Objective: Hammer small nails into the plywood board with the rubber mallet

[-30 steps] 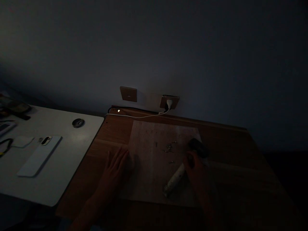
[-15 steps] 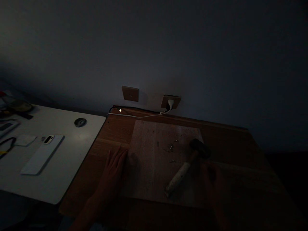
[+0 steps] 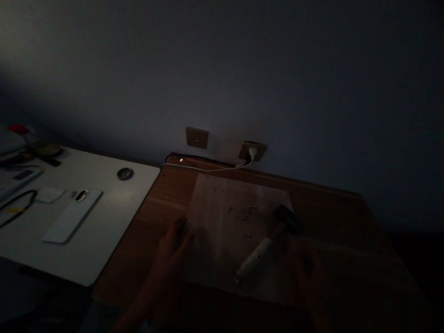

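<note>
A thin, pale wooden board lies on the brown wooden table. My left hand is curled at its left edge, thumb toward the board, apparently gripping it. At the right edge my right hand is bent in a similar grip, its fingers dim in the shadow. A hammer with a dark head and a whitish, worn handle rests across the board, head near the right edge, touched by neither hand. Several small nails lie loose in the board's middle, one closer to me. Tiny marks dot the far part.
To the left stands a white table bearing a white phone, a roll of tape and a dark cable. Behind the brown table, a white plug sits in a wall socket, its cord running along the back.
My left hand has gone from lying flat to curling at the board's edge. The board has shifted slightly on the table, with hammer and nails on it. The view has swung a little left.
</note>
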{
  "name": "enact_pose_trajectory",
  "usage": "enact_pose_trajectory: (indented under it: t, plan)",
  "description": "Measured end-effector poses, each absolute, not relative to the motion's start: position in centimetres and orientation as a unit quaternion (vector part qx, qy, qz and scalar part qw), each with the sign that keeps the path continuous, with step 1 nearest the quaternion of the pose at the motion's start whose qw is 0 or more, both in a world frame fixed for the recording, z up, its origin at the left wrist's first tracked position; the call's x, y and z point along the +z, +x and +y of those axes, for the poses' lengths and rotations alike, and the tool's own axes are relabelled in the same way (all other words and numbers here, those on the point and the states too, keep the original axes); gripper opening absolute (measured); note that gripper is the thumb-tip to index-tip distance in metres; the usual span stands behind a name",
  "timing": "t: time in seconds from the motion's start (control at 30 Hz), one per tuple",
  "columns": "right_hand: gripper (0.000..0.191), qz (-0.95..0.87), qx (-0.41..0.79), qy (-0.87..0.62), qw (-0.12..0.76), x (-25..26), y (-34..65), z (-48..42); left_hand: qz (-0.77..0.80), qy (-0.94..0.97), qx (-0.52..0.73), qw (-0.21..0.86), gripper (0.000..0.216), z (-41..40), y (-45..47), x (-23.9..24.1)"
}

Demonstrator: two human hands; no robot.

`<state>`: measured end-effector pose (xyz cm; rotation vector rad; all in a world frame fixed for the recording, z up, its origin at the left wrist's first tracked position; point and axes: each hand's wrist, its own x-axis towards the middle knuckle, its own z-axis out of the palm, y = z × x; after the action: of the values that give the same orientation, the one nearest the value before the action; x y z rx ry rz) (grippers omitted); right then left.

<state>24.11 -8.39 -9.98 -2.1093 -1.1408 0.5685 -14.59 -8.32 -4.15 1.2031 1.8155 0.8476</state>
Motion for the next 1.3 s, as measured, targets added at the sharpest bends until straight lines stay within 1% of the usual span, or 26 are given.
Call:
enact_pose_trajectory:
  t: [0.07, 0.17, 0.27, 0.33, 0.47, 0.57, 0.73, 0.87, 1.0, 1.1, 1.2, 1.3]
  plan:
    - [0.067, -0.45, 0.226, -0.792, 0.346, -10.2, 23.6, -8.6, 0.73, 0.45, 0.343, 0.383, 0.058, -8.6, -15.5, -3.9]
    - [0.067, -0.456, 0.241, -0.775, 0.366, -10.1, 21.7, -8.7, 0.746, 0.423, 0.358, 0.369, 0.056, -9.3, -17.5, -3.4]
    - [0.062, -0.479, 0.265, -0.759, 0.352, -9.5, 18.9, -8.5, 0.781, 0.391, 0.363, 0.324, 0.054, -9.7, -19.9, -2.9]
    - [0.056, -0.502, 0.287, -0.739, 0.346, -9.0, 16.6, -8.1, 0.809, 0.375, 0.35, 0.286, 0.052, -9.5, -21.8, -2.6]
    - [0.049, -0.518, 0.321, -0.695, 0.382, -8.4, 12.0, -7.1, 0.847, 0.357, 0.32, 0.229, 0.045, -8.5, -25.3, -1.8]
    - [0.046, -0.519, 0.334, -0.683, 0.39, -8.1, 9.7, -6.7, 0.868, 0.343, 0.298, 0.202, 0.043, -8.2, -26.8, -1.4]
    - [0.047, -0.524, 0.345, -0.686, 0.368, -7.9, 8.9, -6.8, 0.867, 0.349, 0.293, 0.201, 0.044, -8.2, -27.2, -1.7]
    - [0.047, -0.514, 0.359, -0.686, 0.371, -7.8, 9.5, -6.6, 0.875, 0.334, 0.289, 0.196, 0.044, -8.4, -26.7, -2.0]
    - [0.049, -0.482, 0.369, -0.696, 0.384, -7.7, 11.0, -6.4, 0.864, 0.351, 0.305, 0.195, 0.047, -8.7, -25.6, -2.2]
    - [0.051, -0.446, 0.37, -0.722, 0.379, -7.3, 13.4, -6.6, 0.848, 0.373, 0.317, 0.201, 0.043, -8.6, -23.9, -2.4]
    - [0.052, -0.423, 0.353, -0.751, 0.363, -6.9, 17.1, -6.9, 0.811, 0.423, 0.322, 0.246, 0.041, -8.0, -21.3, -2.6]
    - [0.052, -0.404, 0.301, -0.786, 0.359, -6.9, 21.3, -7.4, 0.77, 0.47, 0.305, 0.306, 0.042, -7.3, -18.1, -2.9]
